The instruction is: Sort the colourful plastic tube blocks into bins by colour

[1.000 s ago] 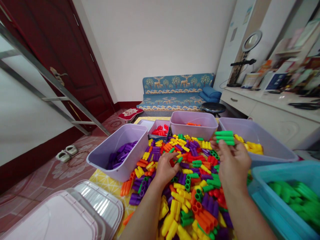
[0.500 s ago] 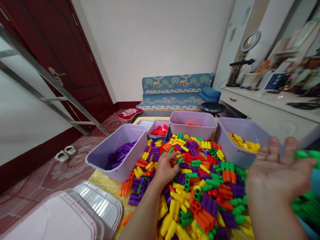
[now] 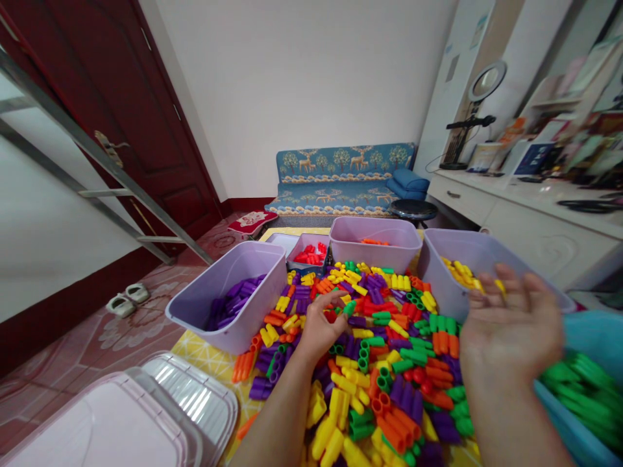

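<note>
My left hand [image 3: 322,329] is over the middle of a mixed heap of coloured plastic tube-shaped pieces [image 3: 357,376]. Its thumb and fingers are closed on a green plastic piece [image 3: 349,307] whose rounded end sticks out. On the right, my right hand [image 3: 511,327] is palm up with its fingers apart and nothing visible in it. It hides part of the lilac bin with yellow pieces [image 3: 438,282]. Beside it is a light-blue bin [image 3: 579,331] of green pieces.
Purple pieces lie in the left lilac bin [image 3: 195,311]. A small box [image 3: 294,248] holds red pieces, and another lilac bin [image 3: 374,237] holds orange ones. Stacked lids [image 3: 121,415] sit at the lower left. A ladder [image 3: 121,175] leans on the left.
My right hand has moved left, away from the light-blue bin; the green pieces earlier by its fingers are no longer there. My left hand has lifted a green piece slightly.
</note>
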Available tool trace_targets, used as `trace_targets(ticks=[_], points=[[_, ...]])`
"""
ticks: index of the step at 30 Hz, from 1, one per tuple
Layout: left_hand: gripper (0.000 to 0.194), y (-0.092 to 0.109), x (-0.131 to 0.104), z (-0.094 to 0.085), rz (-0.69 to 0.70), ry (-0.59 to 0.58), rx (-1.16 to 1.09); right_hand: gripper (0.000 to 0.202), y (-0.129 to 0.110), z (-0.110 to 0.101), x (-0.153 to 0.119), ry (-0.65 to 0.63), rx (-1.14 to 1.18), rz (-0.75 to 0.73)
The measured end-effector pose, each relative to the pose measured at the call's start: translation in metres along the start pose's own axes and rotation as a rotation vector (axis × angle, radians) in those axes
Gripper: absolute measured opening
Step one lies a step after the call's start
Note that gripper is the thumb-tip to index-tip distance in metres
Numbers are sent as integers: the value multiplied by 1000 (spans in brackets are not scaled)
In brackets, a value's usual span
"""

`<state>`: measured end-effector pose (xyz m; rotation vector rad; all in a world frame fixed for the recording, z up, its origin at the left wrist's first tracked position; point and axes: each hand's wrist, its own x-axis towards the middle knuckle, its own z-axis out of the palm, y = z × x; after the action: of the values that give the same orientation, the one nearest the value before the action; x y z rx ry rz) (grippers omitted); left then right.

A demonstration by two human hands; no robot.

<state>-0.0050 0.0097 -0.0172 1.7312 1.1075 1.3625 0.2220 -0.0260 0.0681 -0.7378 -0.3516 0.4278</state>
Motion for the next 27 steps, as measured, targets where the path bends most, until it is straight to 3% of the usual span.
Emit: trace_targets(ticks=[2, 7, 9, 13, 17, 22, 24, 27], points=[[39, 0, 1, -1, -26, 10, -107, 16, 13, 9, -13, -121, -95, 84], [37, -3, 4, -3, -121, -21, -486, 43, 49, 19, -53, -743, -556, 413], [39, -2, 5, -4, -152, -32, -583, 49, 62, 16, -65, -889, -617, 440], [38, 1, 4, -5, -183, -33, -614, 33, 80, 9, -73, -1081, -705, 339], [33, 3, 4, -4, -184, -17, -563, 17, 81, 3, -66, -1135, -822, 235], [29, -2, 3, 0, -167, -27, -515, 16, 65, 3, -56, -1225, -905, 294], [30, -4, 3, 1, -176, -42, -496, 18, 56, 7, -52, -1106, -824, 311], [33, -6, 3, 2, -186, -44, -458, 22, 39, 15, -46, -720, -591, 207]])
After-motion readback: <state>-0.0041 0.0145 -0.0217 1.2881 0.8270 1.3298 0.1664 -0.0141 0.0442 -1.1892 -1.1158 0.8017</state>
